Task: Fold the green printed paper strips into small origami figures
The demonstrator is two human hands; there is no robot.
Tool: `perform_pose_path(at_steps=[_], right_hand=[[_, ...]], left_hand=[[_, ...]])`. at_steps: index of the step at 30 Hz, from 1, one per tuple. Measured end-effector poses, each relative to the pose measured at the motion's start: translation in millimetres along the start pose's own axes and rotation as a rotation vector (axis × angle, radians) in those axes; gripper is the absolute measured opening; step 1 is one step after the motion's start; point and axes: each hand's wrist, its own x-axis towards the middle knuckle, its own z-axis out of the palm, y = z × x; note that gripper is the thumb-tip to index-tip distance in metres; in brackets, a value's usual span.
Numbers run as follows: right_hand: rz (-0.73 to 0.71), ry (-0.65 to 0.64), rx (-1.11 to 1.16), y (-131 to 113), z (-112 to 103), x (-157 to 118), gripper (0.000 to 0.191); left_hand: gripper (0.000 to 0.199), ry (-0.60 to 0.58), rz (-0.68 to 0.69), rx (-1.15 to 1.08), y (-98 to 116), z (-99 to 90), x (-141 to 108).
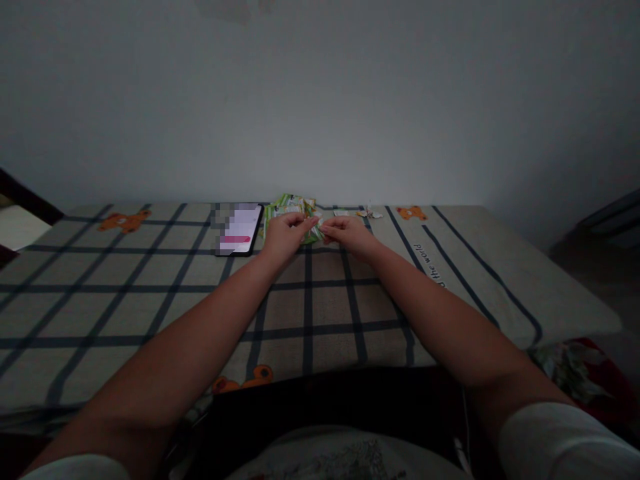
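Observation:
My left hand (289, 233) and my right hand (349, 235) meet near the middle of the table, fingertips pinched close together. Between them is a small whitish-green piece (321, 224), gripped from both sides; its exact nature is too small to tell. Green printed packets (293, 202) lie in a loose pile behind and under my left hand. Just beyond my right hand rests a small flat piece (341, 213), with some torn whitish scraps (370, 213) to its right.
A lit phone (239, 230) lies left of the packets. The table (330, 307) has a checked cloth with orange bears and backs onto a grey wall (320, 100). A dark chair part (30, 195) stands at the far left; red patterned fabric (585, 373) is at lower right.

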Motion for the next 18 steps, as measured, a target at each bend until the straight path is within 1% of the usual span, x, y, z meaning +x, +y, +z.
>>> perform_pose_path(at_steps=[5,9,12,15,18], right_hand=[[0.043,-0.02,0.049,-1.6,1.5,-0.7,0.04],[0.013,-0.006,-0.04,-2.5,0.4,-0.1,0.039],[-0.018,0.005,-0.08,-3.2,0.5,-0.6,0.04],[-0.023,-0.024,-0.133,-4.1,0.0,-1.9,0.039],[-0.039,-0.043,-0.207,-5.5,-1.5,-2.8,0.037]], left_hand=[[0.041,0.023,-0.043,-0.101,-4.5,2.6,0.2],[0.04,0.011,-0.06,-0.147,-7.9,5.5,0.5],[0.043,0.026,-0.076,-0.181,-8.1,6.9,0.9],[0.046,0.061,-0.087,-0.222,-6.0,6.4,1.0],[0.046,0.069,-0.09,-0.255,-2.2,5.2,0.2]])
